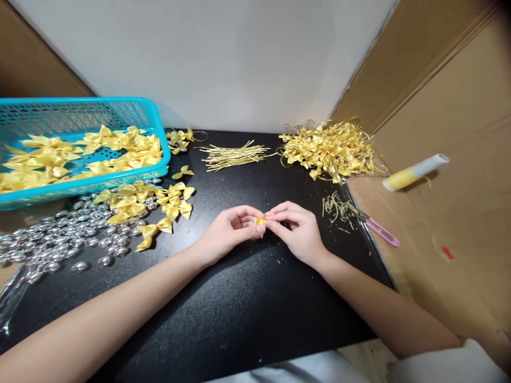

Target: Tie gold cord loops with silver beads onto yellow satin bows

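Over the middle of the black table (223,298), both hands meet on a small yellow ribbon bow (260,221). My left hand (235,230) pinches the bow between thumb and fingers. From the other side, the fingertips of my right hand (297,230) are closed on its right part, which they mostly hide. Beyond the hands lies a bundle of gold twist ties (235,156). Loose yellow bows (171,202) are scattered to the left, some on top of shiny silver beads (59,234).
A turquoise basket (162,143) of yellow bows stands at left. Bows with gold ties are heaped in a pile (329,149) at back right. Wire clippings (337,207) and a pink-handled tool (381,231) lie at the right edge. A yellow-and-white tube (415,173) is on the cardboard.
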Motion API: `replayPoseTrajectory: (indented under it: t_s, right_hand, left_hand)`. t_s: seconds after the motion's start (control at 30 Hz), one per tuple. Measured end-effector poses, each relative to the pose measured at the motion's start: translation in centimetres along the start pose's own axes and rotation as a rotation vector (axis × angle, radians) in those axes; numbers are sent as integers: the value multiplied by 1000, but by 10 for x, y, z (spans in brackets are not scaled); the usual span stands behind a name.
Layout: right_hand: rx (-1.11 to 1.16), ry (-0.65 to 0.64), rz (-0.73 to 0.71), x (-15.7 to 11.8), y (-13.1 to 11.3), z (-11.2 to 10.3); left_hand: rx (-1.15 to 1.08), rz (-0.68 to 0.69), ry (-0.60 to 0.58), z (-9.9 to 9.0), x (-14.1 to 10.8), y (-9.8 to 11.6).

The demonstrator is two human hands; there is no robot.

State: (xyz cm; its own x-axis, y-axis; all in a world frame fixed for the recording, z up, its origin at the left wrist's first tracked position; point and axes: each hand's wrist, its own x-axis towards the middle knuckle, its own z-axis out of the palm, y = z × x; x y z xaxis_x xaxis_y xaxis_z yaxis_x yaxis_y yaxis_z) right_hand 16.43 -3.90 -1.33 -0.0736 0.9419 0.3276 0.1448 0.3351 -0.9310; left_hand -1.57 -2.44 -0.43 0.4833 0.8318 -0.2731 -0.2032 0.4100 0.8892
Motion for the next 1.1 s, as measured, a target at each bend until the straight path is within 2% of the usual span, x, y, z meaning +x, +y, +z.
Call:
replayPoseTrajectory:
  t_s: [0.1,0.2,0.4,0.6,0.8,0.93,1.1]
  right_hand:
    - [7,-12,13,0,1,0]
    - [60,-15,48,-1,-2,0]
    - [99,-45,64,-2,-7,0]
    - [-21,79,79,-6,-11,-5]
    - [-220,-185,-83,-12,-20,3]
    - [-239,-231,-153,-13,-17,7]
    - [-255,-245,-127,-11,-14,7]
  left_hand:
    - [143,81,42,-1,-1,0]
    - [163,97,66,-1,0,0]
    - [157,81,12,2,-1,-1]
    - [149,155,136,6,-3,-4]
    - [108,196,148,6,-5,-6]
    - [84,172,134,5,-6,-6]
    - [94,167,69,3,-6,-6]
